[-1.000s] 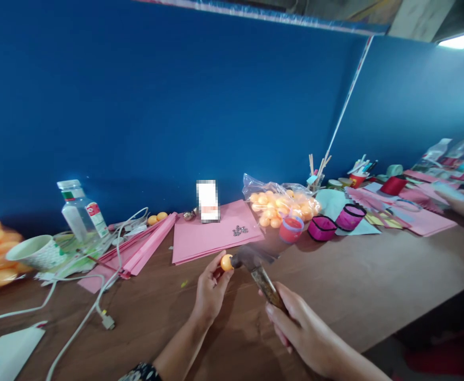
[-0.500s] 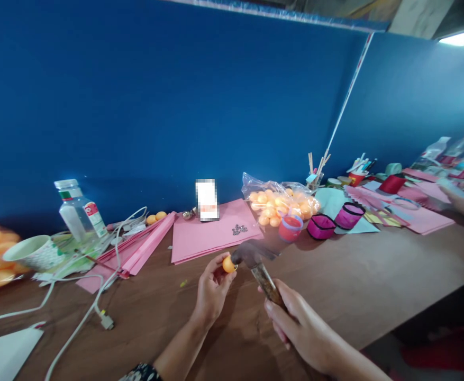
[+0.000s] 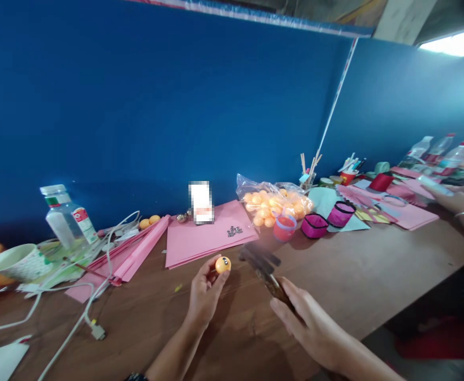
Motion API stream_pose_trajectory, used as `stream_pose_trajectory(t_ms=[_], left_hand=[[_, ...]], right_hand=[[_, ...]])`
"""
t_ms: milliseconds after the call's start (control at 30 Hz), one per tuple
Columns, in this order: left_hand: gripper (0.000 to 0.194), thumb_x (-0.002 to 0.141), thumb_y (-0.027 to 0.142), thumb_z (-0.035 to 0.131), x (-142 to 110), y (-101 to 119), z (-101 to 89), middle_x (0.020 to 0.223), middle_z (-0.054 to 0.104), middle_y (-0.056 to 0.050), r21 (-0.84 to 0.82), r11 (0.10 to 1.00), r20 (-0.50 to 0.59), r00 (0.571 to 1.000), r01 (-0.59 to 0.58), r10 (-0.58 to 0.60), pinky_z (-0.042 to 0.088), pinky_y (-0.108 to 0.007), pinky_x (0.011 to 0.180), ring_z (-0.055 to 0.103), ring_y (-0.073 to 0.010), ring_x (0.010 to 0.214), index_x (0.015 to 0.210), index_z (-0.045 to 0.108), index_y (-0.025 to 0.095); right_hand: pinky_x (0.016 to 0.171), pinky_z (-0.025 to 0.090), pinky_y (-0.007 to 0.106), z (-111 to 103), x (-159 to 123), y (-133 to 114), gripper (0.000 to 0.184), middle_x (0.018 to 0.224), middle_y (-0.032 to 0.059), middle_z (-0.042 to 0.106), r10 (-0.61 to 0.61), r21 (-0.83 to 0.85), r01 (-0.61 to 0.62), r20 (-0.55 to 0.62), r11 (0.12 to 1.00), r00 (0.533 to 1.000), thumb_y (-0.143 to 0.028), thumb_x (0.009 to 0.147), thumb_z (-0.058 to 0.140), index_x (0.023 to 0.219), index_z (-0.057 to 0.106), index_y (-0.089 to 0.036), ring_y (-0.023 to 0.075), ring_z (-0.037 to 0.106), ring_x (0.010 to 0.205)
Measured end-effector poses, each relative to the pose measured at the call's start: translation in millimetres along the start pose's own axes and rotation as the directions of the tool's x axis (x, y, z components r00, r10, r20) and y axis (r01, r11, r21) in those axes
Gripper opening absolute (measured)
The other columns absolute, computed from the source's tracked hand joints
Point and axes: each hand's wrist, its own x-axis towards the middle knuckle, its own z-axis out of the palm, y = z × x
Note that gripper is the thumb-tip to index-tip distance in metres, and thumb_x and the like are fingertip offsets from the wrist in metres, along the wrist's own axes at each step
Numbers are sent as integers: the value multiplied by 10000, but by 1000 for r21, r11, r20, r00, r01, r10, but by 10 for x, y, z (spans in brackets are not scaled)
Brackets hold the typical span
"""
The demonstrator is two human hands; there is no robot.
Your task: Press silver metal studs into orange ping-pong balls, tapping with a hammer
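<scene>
L fingers (image 3: 211, 261) pinch orange ball (image 3: 223, 266) at tips, R fingers (image 3: 294, 292) wrapped rnd hammer (image 3: 271, 282).

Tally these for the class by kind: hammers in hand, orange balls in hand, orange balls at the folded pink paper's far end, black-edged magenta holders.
Hammer in right hand: 1
Orange ball in left hand: 1
Orange balls at folded pink paper's far end: 2
Magenta holders: 2
Total: 6

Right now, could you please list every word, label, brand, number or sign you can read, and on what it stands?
No text is legible.
Clear bottle at left: red-and-white label, too small to read.
Bottles at far right: too small and blurred.
White panel: pixelated, unreadable.
</scene>
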Motion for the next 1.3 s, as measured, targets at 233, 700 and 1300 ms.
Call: stream_pose_trajectory(t_ms=[233,700,1300], left_hand=[[476,644,310,673,-13,54,19,1027,645,-93,78,996,-8,999,40,-39,481,-335,822,611,-214,932,1076,554,149],[461,649,305,672,-25,19,28,1028,641,-73,84,996,7,1000,12,-13,500,-318,785,610,-211,921,1072,551,168],[528,676,294,653,-31,-24,8,1049,634,-81,51,999,20,1000,-17,16,499,-325,780,611,-210,918,1170,505,180]], right_hand=[[661,405,296,-367,-210,481,208,853,61,617,6,-399,-9,-9,917,1000,-342,866,383,969,505,-209,204,587,755],[746,440,338,-1184,-82,1386,301,988,83,594,-94,-745,96,45,661,995,-359,865,374,1101,507,-228,215,571,875],[770,445,343,-1302,261,1574,297,1035,71,585,-205,-816,103,-20,569,978,-287,815,435,1090,545,-260,210,551,911]])
